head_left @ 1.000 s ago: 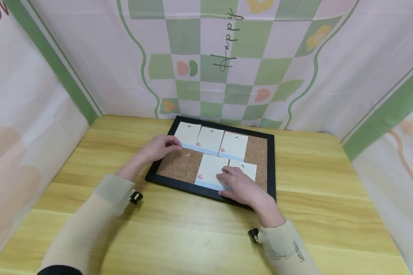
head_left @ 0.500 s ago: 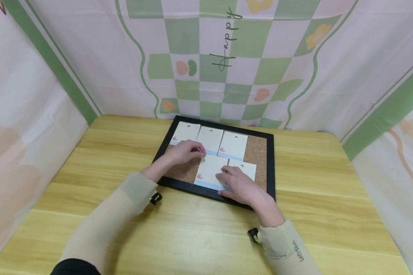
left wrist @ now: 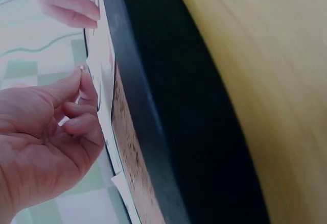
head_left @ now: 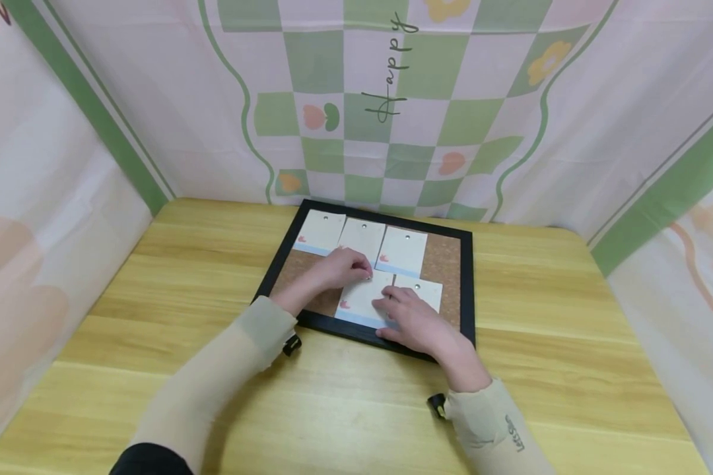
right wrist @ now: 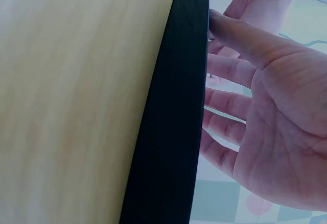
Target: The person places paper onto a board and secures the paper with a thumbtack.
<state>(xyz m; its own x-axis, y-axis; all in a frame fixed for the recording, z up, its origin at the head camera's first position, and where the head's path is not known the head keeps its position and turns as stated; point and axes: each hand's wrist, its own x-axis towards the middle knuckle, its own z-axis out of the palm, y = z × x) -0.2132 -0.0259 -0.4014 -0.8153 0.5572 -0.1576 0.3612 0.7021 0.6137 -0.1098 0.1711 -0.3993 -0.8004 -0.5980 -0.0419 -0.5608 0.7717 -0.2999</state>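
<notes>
A black-framed cork board lies on the table. Between thumb and index finger, my left hand pinches a small thumbtack at the top edge of the lower-left paper card. Whether its point enters the card I cannot tell. My right hand rests on the board with spread fingers, touching that card and partly covering the lower-right card, which bears a silver tack. In the right wrist view, the right thumb is at the black frame.
Three more cards, such as the upper-right card, are tacked along the board's far side. Bare cork shows at the right. The wooden table surrounds the board, and a printed curtain hangs close behind it.
My left hand has moved right, from bare cork near the upper-left card to the top edge of the lower-left card, with the thumbtack pinched. My right hand has stayed in place.
</notes>
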